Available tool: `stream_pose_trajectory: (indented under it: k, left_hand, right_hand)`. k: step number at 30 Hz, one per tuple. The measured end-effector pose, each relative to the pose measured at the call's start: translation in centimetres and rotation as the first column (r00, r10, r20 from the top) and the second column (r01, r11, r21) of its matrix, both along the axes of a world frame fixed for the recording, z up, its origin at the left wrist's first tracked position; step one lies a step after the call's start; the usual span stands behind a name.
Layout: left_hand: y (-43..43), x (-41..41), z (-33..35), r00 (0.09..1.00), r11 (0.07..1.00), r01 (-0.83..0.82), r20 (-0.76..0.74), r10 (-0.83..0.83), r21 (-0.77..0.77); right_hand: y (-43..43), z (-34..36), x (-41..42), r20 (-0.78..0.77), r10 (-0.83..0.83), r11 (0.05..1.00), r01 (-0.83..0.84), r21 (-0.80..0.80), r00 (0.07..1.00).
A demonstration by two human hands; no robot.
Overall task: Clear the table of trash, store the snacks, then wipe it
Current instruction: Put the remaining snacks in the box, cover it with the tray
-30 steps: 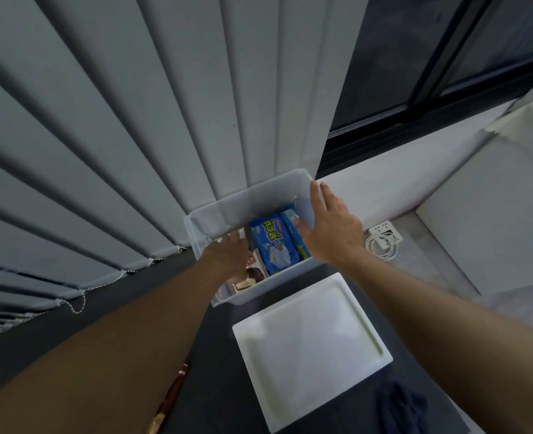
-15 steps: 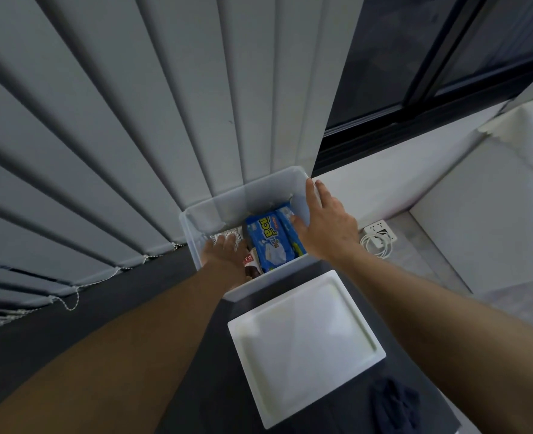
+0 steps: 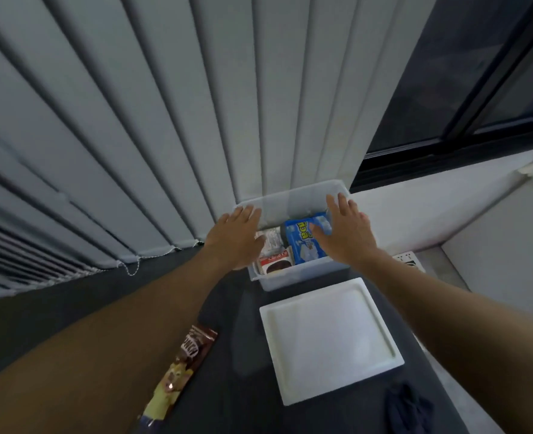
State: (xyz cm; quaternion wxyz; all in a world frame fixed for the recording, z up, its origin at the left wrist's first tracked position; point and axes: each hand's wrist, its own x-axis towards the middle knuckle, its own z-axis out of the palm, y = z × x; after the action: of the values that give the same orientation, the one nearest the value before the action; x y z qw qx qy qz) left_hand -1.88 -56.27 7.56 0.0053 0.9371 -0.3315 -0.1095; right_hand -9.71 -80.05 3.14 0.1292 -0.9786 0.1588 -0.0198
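A clear plastic bin (image 3: 296, 274) stands at the far end of the dark table (image 3: 237, 355), against the blinds. Inside lie a blue snack pack (image 3: 302, 242), a white pack (image 3: 271, 242) and a red-and-white pack (image 3: 274, 264). My left hand (image 3: 234, 239) hovers over the bin's left side with fingers spread, holding nothing. My right hand (image 3: 346, 233) is spread over the right side, partly above the blue pack, also holding nothing. The white lid (image 3: 331, 339) lies flat in front of the bin. A brown snack wrapper (image 3: 180, 368) lies beside my left forearm.
A dark cloth (image 3: 409, 408) lies at the table's near right. Vertical blinds (image 3: 165, 120) hang close behind the bin. On the floor to the right sits a white power strip (image 3: 407, 260) below the dark window (image 3: 465, 73).
Both hands have come up out of the bin and now hover spread above it. The view has tilted, bringing the brown wrapper into sight.
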Motion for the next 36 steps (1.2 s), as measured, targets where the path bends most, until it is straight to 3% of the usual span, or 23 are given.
stream_pose_trajectory:
  k: [6,10,14,17,23,25,30,36]
  left_hand:
    - [7.7,-1.8,0.7,0.977,0.977,-0.204,-0.068,0.2,-0.067]
    - [13.2,-4.1,-0.3,0.925,0.925,-0.367,-0.137,0.353,-0.099]
    - [18.4,-6.3,-2.9,0.845,0.864,-0.503,-0.224,0.485,-0.027]
    - [22.0,-8.0,-5.6,0.78,0.822,-0.567,-0.286,0.557,0.054]
    - [27.2,-12.6,-10.4,0.561,0.675,-0.721,-0.439,0.702,0.157]
    - [28.3,-13.8,-11.4,0.55,0.663,-0.733,-0.443,0.709,0.151]
    - [28.9,-13.7,-12.1,0.552,0.649,-0.76,-0.504,0.664,0.023]
    - [28.9,-12.4,-11.7,0.555,0.653,-0.756,-0.561,0.615,-0.033]
  right_hand:
    - [8.2,2.1,-0.2,0.132,0.147,0.981,-0.162,0.109,0.98]
    - [14.2,2.3,-1.1,0.29,0.3,0.924,-0.352,0.147,0.909]
    - [20.1,2.4,-2.1,0.292,0.452,0.853,-0.504,0.135,0.843]
    - [23.7,0.7,-3.0,0.18,0.521,0.815,-0.549,0.184,0.834]
    - [28.2,-5.8,-4.8,-0.253,0.534,0.837,-0.461,0.294,0.807]
    - [29.1,-7.3,-5.6,-0.376,0.495,0.865,-0.401,0.303,0.783]
    - [30.5,-8.7,-5.5,-0.41,0.421,0.905,-0.346,0.246,0.809]
    - [30.3,-7.8,-3.2,-0.469,0.345,0.904,-0.154,0.399,0.813]
